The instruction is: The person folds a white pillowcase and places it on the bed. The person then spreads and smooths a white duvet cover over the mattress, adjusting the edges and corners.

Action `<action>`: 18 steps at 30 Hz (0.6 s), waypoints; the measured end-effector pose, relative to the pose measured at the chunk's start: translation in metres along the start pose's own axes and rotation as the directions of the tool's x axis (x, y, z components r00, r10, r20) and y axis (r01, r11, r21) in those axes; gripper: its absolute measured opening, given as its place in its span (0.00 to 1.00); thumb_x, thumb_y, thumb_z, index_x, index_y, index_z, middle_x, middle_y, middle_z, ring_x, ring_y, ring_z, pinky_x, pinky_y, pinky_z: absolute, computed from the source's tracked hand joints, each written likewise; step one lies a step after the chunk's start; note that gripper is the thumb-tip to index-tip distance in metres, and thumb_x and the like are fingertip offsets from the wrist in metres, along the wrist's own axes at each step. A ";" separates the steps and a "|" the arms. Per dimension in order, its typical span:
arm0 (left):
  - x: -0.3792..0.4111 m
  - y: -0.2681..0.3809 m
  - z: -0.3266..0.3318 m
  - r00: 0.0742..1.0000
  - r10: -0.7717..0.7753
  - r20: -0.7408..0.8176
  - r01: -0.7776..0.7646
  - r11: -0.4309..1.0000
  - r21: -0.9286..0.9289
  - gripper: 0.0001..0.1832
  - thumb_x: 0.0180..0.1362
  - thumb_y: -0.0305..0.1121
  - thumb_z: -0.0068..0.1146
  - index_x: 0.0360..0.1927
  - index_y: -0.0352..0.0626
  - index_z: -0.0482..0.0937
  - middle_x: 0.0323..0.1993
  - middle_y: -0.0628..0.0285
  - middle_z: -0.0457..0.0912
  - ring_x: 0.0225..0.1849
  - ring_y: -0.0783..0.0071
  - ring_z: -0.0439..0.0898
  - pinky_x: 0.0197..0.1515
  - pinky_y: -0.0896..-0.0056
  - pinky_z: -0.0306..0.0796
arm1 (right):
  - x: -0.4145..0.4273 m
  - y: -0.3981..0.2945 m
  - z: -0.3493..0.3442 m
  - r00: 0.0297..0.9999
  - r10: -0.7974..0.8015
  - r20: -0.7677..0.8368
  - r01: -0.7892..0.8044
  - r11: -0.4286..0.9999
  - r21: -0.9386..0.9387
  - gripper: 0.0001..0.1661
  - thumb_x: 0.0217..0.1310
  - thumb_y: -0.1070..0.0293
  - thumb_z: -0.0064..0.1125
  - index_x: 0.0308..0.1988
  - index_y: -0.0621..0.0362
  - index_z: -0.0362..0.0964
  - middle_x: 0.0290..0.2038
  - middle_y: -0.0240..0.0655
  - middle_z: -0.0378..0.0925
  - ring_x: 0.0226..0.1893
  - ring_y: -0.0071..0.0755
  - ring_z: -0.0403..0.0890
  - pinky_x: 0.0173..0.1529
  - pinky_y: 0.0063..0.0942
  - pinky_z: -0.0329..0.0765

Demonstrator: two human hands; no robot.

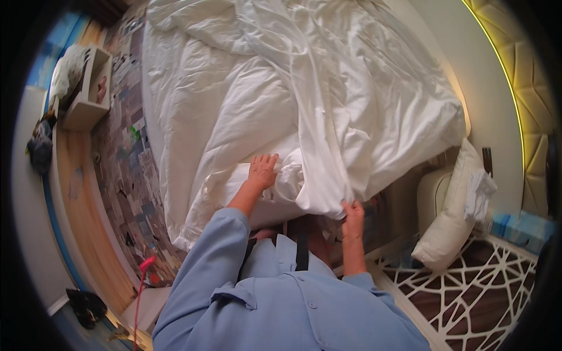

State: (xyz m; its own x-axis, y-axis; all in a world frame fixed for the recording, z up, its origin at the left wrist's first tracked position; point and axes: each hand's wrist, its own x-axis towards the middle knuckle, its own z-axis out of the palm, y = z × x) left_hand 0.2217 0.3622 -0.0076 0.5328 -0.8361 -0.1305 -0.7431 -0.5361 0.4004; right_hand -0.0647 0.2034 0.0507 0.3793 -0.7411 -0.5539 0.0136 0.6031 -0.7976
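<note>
A rumpled white duvet (254,105) covers the bed in front of me. My left hand (262,172) lies on its near edge, palm down with the fingers stretched out over the cloth. To the right, my right hand (353,216) pinches the lower end of a long loose fold of white cover (322,175) between thumb and fingers. This fold runs from the far part of the bed down over the duvet. Between my hands the cloth is bunched. The underside of my left palm is hidden.
A cream pillow (450,219) leans at the bed's right side, with folded white cloth (479,193) against it. A white lattice panel (465,289) stands at lower right. On the left are a patchwork-patterned floor (125,175), an open shelf box (90,94) and a red-handled stick (140,289).
</note>
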 end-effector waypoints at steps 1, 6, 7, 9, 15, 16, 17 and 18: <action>0.000 -0.001 0.009 0.995 -0.046 0.088 0.047 0.999 -0.011 0.32 0.46 0.36 0.64 0.57 0.49 0.67 0.51 0.58 0.71 0.56 0.56 0.69 0.58 0.52 0.59 | -0.001 -0.022 0.005 0.995 -0.019 -0.094 0.022 0.999 0.031 0.13 0.55 0.78 0.57 0.43 0.65 0.72 0.36 0.33 0.77 0.34 0.26 0.77 0.40 0.24 0.74; 0.004 -0.002 0.021 0.948 -0.168 0.271 0.173 0.985 0.007 0.13 0.52 0.34 0.57 0.43 0.49 0.75 0.44 0.56 0.76 0.52 0.55 0.72 0.55 0.53 0.60 | 0.014 0.008 -0.054 0.958 -0.123 -0.261 0.032 0.944 -0.329 0.16 0.53 0.75 0.59 0.45 0.63 0.70 0.34 0.32 0.75 0.31 0.27 0.76 0.37 0.24 0.75; 0.001 -0.004 0.021 0.942 -0.178 0.285 0.174 0.984 0.040 0.10 0.53 0.34 0.56 0.40 0.48 0.76 0.42 0.55 0.77 0.52 0.56 0.73 0.55 0.53 0.60 | 0.005 0.017 -0.051 0.972 0.016 -0.232 -0.092 0.943 -0.320 0.16 0.52 0.73 0.61 0.43 0.62 0.70 0.34 0.34 0.75 0.29 0.26 0.76 0.32 0.23 0.74; -0.008 -0.007 0.022 0.933 -0.240 0.267 0.272 0.959 -0.086 0.11 0.59 0.39 0.48 0.34 0.44 0.77 0.36 0.50 0.79 0.46 0.50 0.75 0.51 0.51 0.64 | -0.013 0.043 -0.030 0.932 0.361 -0.041 -0.360 0.901 -0.242 0.18 0.52 0.69 0.63 0.43 0.61 0.71 0.35 0.36 0.76 0.28 0.29 0.78 0.30 0.23 0.75; -0.043 0.034 0.004 0.790 -0.391 0.472 0.595 0.673 -0.439 0.24 0.62 0.50 0.43 0.31 0.37 0.79 0.27 0.48 0.80 0.33 0.57 0.79 0.41 0.56 0.68 | -0.019 0.101 0.064 0.746 0.552 0.373 -0.502 0.833 -0.230 0.37 0.52 0.64 0.67 0.59 0.60 0.60 0.41 0.34 0.74 0.35 0.27 0.76 0.33 0.29 0.76; -0.055 0.041 0.000 0.802 -0.365 0.472 0.588 0.624 -0.516 0.24 0.61 0.50 0.45 0.30 0.36 0.78 0.24 0.54 0.79 0.31 0.69 0.77 0.37 0.62 0.68 | -0.011 0.118 0.074 0.790 0.554 0.264 -0.567 0.823 -0.029 0.36 0.53 0.65 0.65 0.59 0.60 0.60 0.42 0.35 0.74 0.38 0.28 0.76 0.37 0.29 0.76; -0.057 0.059 -0.023 0.770 -0.316 0.554 0.622 0.567 -0.541 0.23 0.61 0.49 0.48 0.31 0.35 0.78 0.24 0.62 0.78 0.30 0.77 0.73 0.36 0.69 0.67 | -0.001 0.138 0.081 0.826 0.546 0.141 -0.564 0.804 0.189 0.34 0.54 0.66 0.63 0.59 0.60 0.60 0.43 0.35 0.74 0.41 0.29 0.76 0.41 0.29 0.77; -0.063 0.072 -0.044 0.771 -0.294 0.565 0.636 0.400 -0.660 0.20 0.60 0.46 0.53 0.31 0.36 0.78 0.25 0.69 0.76 0.31 0.82 0.70 0.34 0.75 0.66 | 0.009 0.142 0.086 0.837 0.538 0.096 -0.542 0.793 0.278 0.33 0.54 0.66 0.62 0.58 0.60 0.60 0.44 0.35 0.74 0.42 0.29 0.76 0.42 0.29 0.76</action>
State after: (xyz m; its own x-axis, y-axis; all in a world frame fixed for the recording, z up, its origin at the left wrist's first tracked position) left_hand 0.1523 0.3811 0.0692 0.4004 -0.5528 -0.7308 0.3085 -0.6696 0.6756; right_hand 0.0202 0.3083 -0.0472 0.4142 -0.2678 -0.8699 0.0628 0.9619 -0.2663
